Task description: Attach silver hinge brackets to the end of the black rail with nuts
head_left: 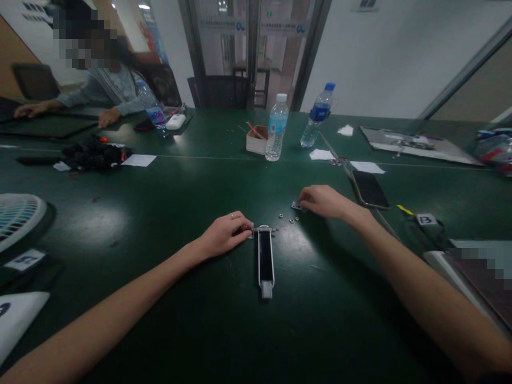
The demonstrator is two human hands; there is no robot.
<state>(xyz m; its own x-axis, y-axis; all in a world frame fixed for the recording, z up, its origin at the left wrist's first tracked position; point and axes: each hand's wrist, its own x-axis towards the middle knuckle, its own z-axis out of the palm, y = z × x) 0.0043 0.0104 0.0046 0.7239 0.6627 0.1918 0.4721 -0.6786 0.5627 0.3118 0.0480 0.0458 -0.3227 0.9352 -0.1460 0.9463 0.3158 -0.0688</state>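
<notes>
head view, left hand (230, 232): thumb and fingers pinched on the left end of a thin crossbar (267, 230); a ring sits on one finger
right hand (320, 201): fingers bent down on a small metal plate (296, 205) with holes; whether they grip it or only touch it, i cannot tell
narrow piece (265, 258): on the table between the two hands, nearer the left one, a long black panel with a white edge and a pale tab at its near end; the crossbar lies across its far end
nuts (292, 221): three small ones, loose on the table between the crossbar and the metal plate
green table (224, 325): dark and shiny, under all of these
phone (370, 189): flat, screen dark, beyond the right forearm
bottles: one with a white cap (277, 128) stands just beside a small box (254, 144); one with a blue cap (318, 114) is to its right
basket (18, 213): pale, cut off at the left edge
other person (94, 90): seated at the far left in a grey-blue top, both hands resting near a dark flat thing (44, 125)
</notes>
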